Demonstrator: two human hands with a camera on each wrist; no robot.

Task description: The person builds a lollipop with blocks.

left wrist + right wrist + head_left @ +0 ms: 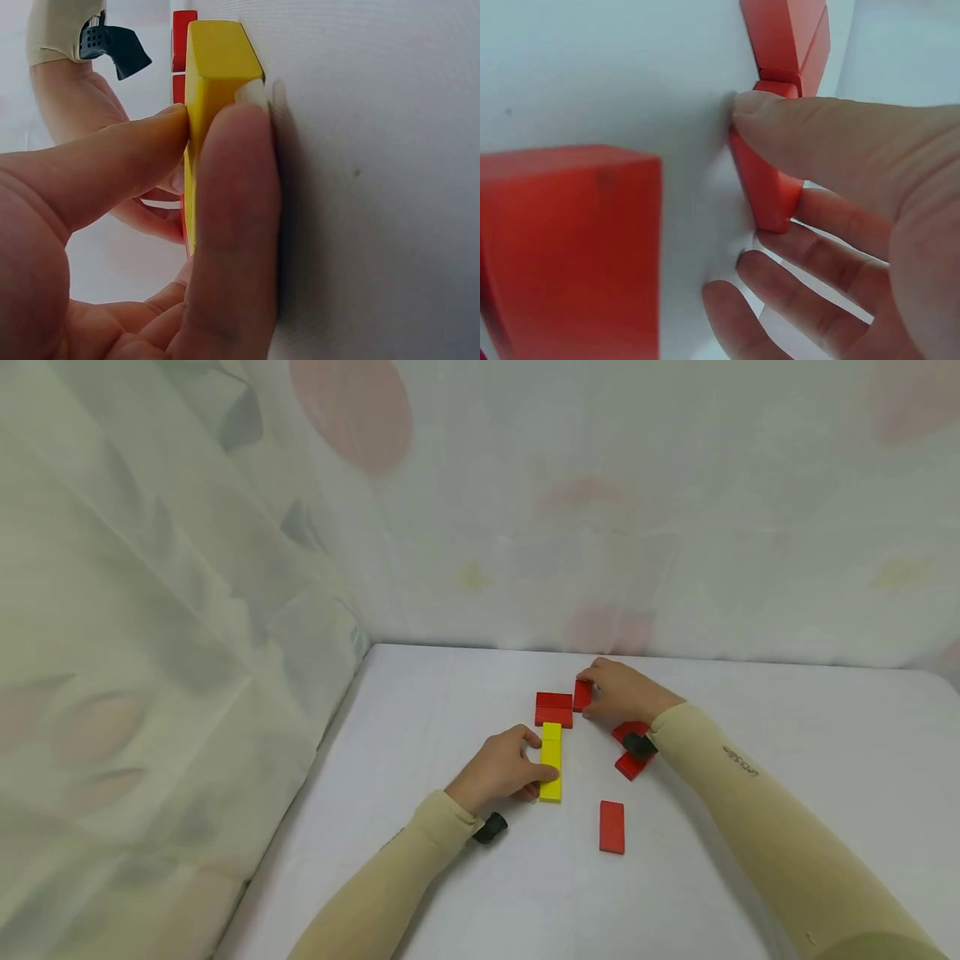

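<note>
On the white bench, both of your hands grip blocks.
Your left hand pinches the yellow block lying below the red pair; your right hand pinches a small red block just beside that pair. Keep each block flat and square its edges gently. Sleeve writing is unreadable.

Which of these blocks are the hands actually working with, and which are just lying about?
In use:
left hand pinching the yellow block
right hand holding a red block

Lying about:
red pair
lone red block
red blocks under the right wrist
</note>
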